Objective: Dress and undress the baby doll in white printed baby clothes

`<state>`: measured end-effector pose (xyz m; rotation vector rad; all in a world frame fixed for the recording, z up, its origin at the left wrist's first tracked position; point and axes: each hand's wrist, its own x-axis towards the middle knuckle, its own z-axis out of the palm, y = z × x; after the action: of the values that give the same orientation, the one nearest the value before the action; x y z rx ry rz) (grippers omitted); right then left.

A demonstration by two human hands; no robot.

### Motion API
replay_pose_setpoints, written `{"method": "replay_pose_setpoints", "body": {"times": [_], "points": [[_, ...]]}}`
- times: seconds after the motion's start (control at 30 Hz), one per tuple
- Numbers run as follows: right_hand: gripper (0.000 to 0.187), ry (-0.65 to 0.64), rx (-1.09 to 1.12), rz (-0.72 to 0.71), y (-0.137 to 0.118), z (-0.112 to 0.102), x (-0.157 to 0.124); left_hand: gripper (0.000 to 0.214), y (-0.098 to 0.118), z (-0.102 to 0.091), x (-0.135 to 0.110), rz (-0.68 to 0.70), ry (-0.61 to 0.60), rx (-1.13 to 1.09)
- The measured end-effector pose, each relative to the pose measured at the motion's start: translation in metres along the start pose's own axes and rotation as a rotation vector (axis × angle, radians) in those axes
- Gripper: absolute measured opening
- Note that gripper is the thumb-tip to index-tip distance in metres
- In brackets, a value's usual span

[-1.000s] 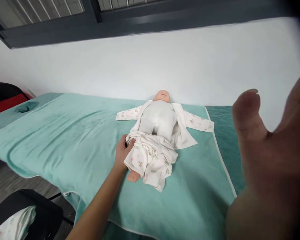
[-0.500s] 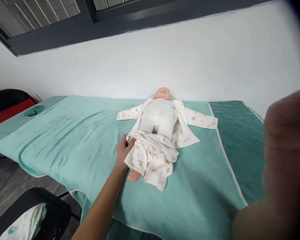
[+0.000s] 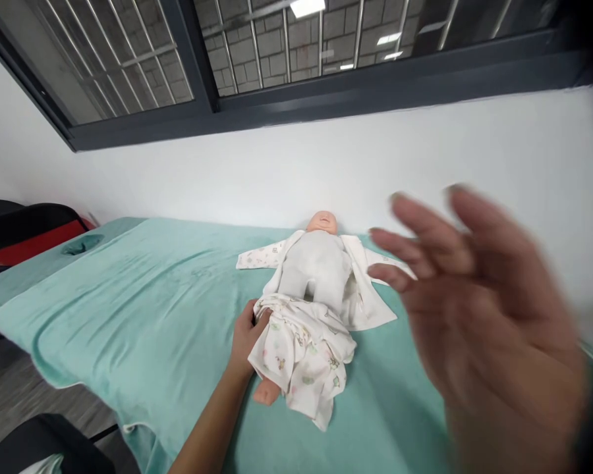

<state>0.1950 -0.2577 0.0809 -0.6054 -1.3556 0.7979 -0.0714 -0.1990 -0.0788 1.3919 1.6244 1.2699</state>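
A baby doll [image 3: 316, 262] lies on its back on the green-covered bed, its head toward the wall. An open white printed jacket [image 3: 370, 306] is on its arms, with the sleeves spread out sideways. White printed pants [image 3: 301, 352] are bunched over the doll's legs, and one bare foot [image 3: 267, 392] sticks out below. My left hand [image 3: 250, 332] grips the waistband edge of the pants on the left side. Close to the camera, my right hand [image 3: 479, 316] is raised in the air with its fingers apart, holding nothing and partly hiding the doll's right-side sleeve.
The bed's green cover [image 3: 143, 316] spreads out to the left. A black chair [image 3: 44, 447] with a folded cloth stands at the lower left; a black and red chair [image 3: 34, 230] is behind. A dark-framed window [image 3: 296, 105] sits above the white wall [image 3: 217, 178].
My right hand has come further into view from the right edge, with its fingers spread. The view has tilted up, showing more window. My left hand keeps its hold on the pants.
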Motion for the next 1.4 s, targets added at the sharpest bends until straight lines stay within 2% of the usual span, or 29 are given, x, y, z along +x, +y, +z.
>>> {"method": "replay_pose_setpoints", "body": {"times": [0.1,0.23,0.37,0.47,0.63,0.8,0.93,1.03,1.17,1.27,1.33,1.4], "points": [[0.039,-0.01,0.045,0.045,0.03,0.014,0.013,0.033,0.0,-0.001,0.0,-0.004,-0.008,-0.014],[0.03,0.025,0.024,0.205,0.097,0.02,0.022,0.032,0.002,-0.002,-0.001,-0.001,-0.022,-0.028],[0.027,0.098,-0.124,0.303,0.151,0.022,0.011,0.035,0.003,-0.007,-0.001,-0.003,-0.043,-0.03],[0.027,0.137,-0.239,0.295,0.169,0.024,-0.011,0.035,0.002,-0.011,0.001,-0.005,-0.061,-0.029],[0.02,0.154,-0.314,0.262,0.172,0.029,-0.059,0.031,-0.003,-0.015,0.004,-0.004,-0.077,-0.054],[0.022,0.234,-0.284,0.419,0.168,0.024,-0.089,0.033,-0.004,-0.02,0.002,-0.024,-0.064,-0.325],[0.023,0.234,-0.242,0.475,0.165,0.021,-0.089,0.037,-0.006,-0.02,0.005,-0.062,-0.042,-0.565],[0.024,0.25,-0.242,0.468,0.162,0.021,-0.086,0.032,-0.011,-0.017,0.008,-0.092,-0.059,-0.654],[0.026,0.262,-0.258,0.459,0.164,0.024,-0.089,0.027,-0.013,-0.015,0.01,-0.084,-0.044,-0.592],[0.03,0.319,-0.226,0.48,0.166,0.029,-0.086,0.026,-0.009,-0.014,0.011,-0.054,-0.051,-0.49],[0.034,0.354,-0.172,0.499,0.151,0.028,-0.075,0.026,-0.006,-0.014,0.011,-0.037,-0.083,-0.472],[0.037,0.298,-0.11,0.483,0.118,0.021,-0.054,0.025,-0.005,-0.014,0.01,-0.035,-0.102,-0.482]]}}
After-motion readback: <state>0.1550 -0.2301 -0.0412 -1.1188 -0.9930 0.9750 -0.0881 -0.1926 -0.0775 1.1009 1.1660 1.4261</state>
